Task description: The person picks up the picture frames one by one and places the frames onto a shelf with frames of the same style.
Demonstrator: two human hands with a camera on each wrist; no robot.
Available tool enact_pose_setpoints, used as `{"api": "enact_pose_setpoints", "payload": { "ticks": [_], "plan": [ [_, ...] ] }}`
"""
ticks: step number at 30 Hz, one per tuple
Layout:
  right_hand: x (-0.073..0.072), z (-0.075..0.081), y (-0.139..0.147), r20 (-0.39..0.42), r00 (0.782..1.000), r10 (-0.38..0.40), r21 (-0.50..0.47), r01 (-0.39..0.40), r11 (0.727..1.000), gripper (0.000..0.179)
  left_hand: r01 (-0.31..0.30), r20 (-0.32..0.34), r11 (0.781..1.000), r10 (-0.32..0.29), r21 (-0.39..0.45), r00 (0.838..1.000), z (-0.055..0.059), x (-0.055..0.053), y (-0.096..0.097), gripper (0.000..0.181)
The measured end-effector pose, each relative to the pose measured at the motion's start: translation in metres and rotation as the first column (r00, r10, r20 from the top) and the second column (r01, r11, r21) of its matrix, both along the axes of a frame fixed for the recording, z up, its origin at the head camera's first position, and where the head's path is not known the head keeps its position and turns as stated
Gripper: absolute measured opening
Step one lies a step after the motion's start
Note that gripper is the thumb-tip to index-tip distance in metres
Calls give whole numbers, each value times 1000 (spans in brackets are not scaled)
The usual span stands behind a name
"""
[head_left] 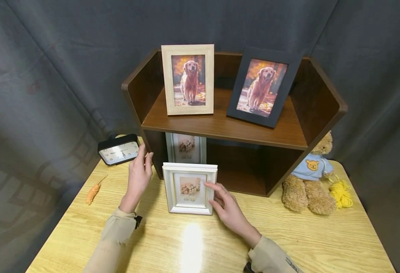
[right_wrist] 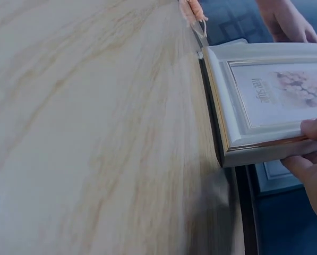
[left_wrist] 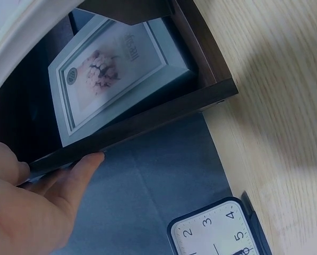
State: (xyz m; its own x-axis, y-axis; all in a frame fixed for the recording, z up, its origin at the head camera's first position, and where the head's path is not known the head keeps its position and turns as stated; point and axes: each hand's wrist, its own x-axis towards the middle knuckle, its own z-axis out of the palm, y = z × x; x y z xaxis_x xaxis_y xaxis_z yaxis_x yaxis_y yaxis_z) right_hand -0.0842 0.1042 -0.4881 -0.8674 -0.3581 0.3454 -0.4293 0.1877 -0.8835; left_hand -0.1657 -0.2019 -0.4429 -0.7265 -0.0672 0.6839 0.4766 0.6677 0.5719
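Note:
My right hand (head_left: pixel 229 209) grips a white picture frame (head_left: pixel 190 210) by its right side, thumb on the front and fingers behind, as the right wrist view shows. The frame stands upright before the lower shelf and has a gold inner line and a flower print. Nearer the clock, my left hand (head_left: pixel 140 172) is at the left side panel of the brown shelf unit (head_left: pixel 224 131); in the left wrist view its straight fingers (left_wrist: pixel 86 167) lie along the panel's outside. Inside the lower shelf a pale grey-green picture frame (head_left: pixel 202 149) leans, partly hidden by the white one.
On the top shelf stand a cream frame (head_left: pixel 190 110) and a tilted black frame (head_left: pixel 249 117), both with dog photos. A black clock (head_left: pixel 119 149) and an orange yarn-like item (head_left: pixel 92 193) lie left. Right of the unit sit a teddy bear (head_left: pixel 309 189) and yellow yarn (head_left: pixel 341 195).

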Motion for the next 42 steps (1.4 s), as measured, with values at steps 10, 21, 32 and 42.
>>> {"api": "enact_pose_setpoints", "payload": {
  "ticks": [10,21,32,42],
  "plan": [
    [4,0,2,21,1000,-12,-26,13,1000,69,-8,-5,1000,8,4,1000,-1,1,-1,30],
    [8,4,3,27,1000,4,-104,-1,995,69,-8,-5,1000,8,-9,1000,-1,1,-1,32],
    [11,11,8,-3,1000,20,-124,-20,992,69,-3,9,1000,3,4,1000,-1,0,0,31],
    [9,22,21,-7,999,-46,-117,45,992,71,3,12,1000,-3,9,1000,-2,-1,-1,29]
  ]
}}
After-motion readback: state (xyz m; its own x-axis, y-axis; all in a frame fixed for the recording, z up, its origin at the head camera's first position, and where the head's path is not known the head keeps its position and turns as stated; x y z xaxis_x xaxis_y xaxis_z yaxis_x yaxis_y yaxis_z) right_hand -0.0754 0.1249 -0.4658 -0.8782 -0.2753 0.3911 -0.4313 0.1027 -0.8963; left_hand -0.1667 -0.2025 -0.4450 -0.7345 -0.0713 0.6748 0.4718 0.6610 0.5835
